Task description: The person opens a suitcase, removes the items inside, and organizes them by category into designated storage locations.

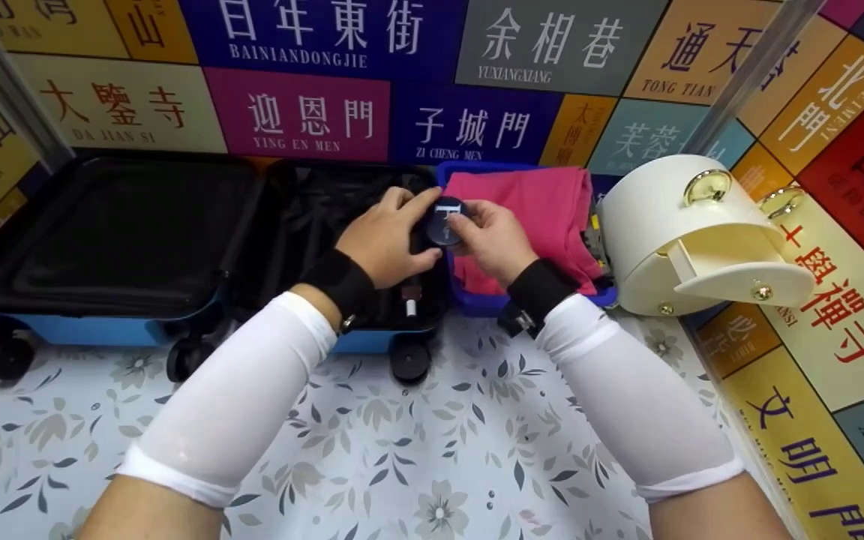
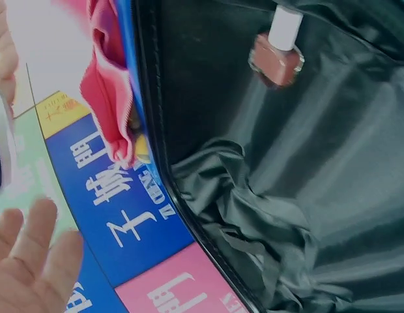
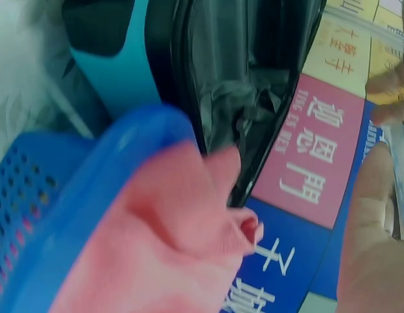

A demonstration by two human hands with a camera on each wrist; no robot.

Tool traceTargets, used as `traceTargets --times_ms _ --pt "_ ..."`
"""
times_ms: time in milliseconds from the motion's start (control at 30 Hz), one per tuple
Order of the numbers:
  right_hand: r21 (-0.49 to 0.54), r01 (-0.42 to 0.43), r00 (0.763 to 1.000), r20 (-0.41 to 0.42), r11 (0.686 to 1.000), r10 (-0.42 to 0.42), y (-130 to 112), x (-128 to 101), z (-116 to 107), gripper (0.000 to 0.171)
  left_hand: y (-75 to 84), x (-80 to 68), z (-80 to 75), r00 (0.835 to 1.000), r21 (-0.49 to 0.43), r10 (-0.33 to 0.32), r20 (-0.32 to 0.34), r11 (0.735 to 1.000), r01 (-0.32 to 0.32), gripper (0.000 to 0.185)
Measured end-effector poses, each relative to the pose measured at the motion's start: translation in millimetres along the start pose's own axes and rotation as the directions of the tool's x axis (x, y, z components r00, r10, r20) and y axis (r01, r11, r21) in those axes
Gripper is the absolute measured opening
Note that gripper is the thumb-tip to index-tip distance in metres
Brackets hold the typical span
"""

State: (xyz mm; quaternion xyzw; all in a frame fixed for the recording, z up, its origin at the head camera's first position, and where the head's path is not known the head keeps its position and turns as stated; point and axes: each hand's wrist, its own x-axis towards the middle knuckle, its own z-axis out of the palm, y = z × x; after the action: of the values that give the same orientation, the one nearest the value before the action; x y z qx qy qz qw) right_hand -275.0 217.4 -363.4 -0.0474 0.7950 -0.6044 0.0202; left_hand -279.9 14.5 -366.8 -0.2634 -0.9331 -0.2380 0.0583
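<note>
Above the open suitcase [image 1: 199,240], both hands' grips pinch a round compact [image 1: 445,222]; only the left wrist shows nail polish [image 2: 277,57].

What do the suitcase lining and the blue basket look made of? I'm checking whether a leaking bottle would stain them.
The suitcase lining looks like thin black woven fabric, slightly glossy: it wrinkles and catches light. The blue basket looks like moulded plastic with a smooth rim and perforated wall. The nail polish bottle appears to be glass with a white cap.
</note>
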Motion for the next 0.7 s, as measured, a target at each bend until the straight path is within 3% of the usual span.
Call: traceTargets --times_ms 167,333,567,700 --pt "-0.068 -0.004 0.995 -0.101 0.998 -0.003 -4 0 -31 0.041 -18.1 -14.3 -4.8 0.998 0.029 -0.060 0.008 0.998 0.060 0.086" --pt "-0.179 -0.046 0.978 -0.207 0.983 0.009 -9 -4 -79 0.046 -40.8 -29.6 -8.3 0.994 0.065 -0.106 -0.001 0.992 0.106 0.085" --pt "-0.246 -0.135 0.928 -0.370 0.960 0.035 -12 -16 -144 0.049 -65.5 -48.2 -10.0 0.984 0.121 -0.177 0.015 0.977 0.174 0.084" --pt "-0.269 -0.183 0.906 -0.420 0.946 0.055 -11 -25 -178 0.052 -75.0 -56.6 -10.6 0.974 0.139 -0.221 0.042 0.967 0.213 0.086"
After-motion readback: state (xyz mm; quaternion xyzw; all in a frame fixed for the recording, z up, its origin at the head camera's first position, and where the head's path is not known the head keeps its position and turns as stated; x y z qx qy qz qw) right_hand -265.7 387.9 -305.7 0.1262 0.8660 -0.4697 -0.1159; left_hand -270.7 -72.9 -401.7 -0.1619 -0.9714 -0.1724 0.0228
